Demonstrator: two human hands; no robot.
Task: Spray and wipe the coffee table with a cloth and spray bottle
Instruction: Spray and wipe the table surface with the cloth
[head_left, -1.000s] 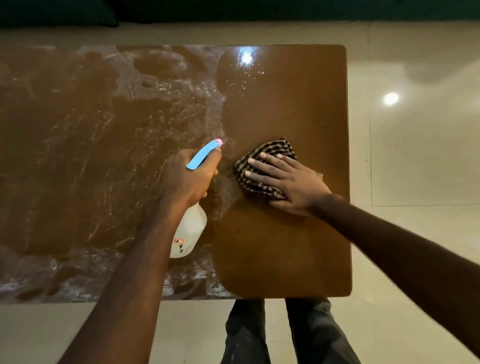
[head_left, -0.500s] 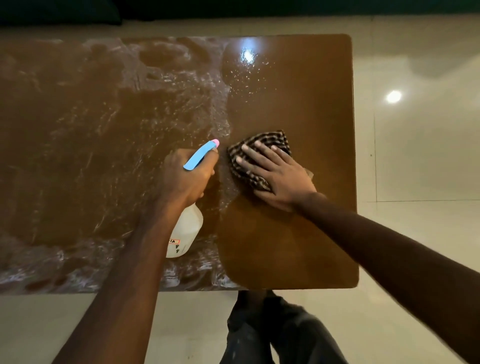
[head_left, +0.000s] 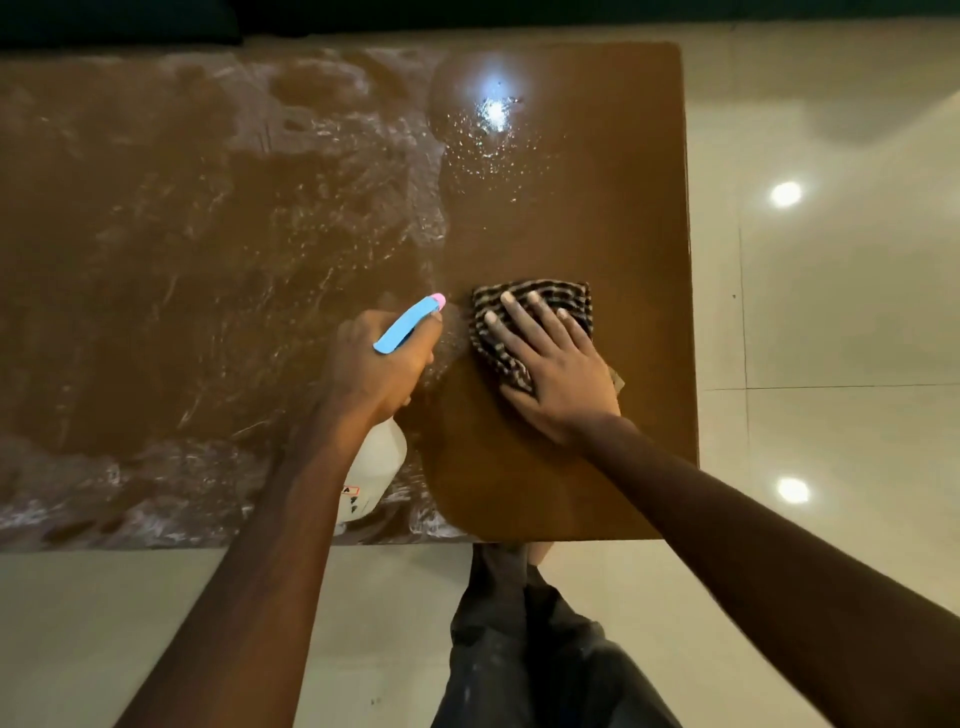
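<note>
The brown coffee table (head_left: 597, 218) fills the upper view. Its left and middle parts are covered in whitish wet streaks, and its right strip looks smooth with a few droplets near the far end. My left hand (head_left: 376, 361) grips the neck of a white spray bottle (head_left: 374, 467) with a blue trigger head and pink nozzle (head_left: 410, 328), pointing up and to the right. My right hand (head_left: 550, 358) lies flat, fingers spread, pressing a dark striped cloth (head_left: 545, 297) onto the table right beside the nozzle.
Glossy cream floor tiles (head_left: 831, 312) surround the table on the right and near side, reflecting ceiling lights. My legs in dark trousers (head_left: 519, 649) stand at the table's near edge. A dark band (head_left: 156, 21) runs along the far side.
My right hand has slid the cloth a little leftward, closer to the spray nozzle. The left hand and bottle have stayed nearly in place.
</note>
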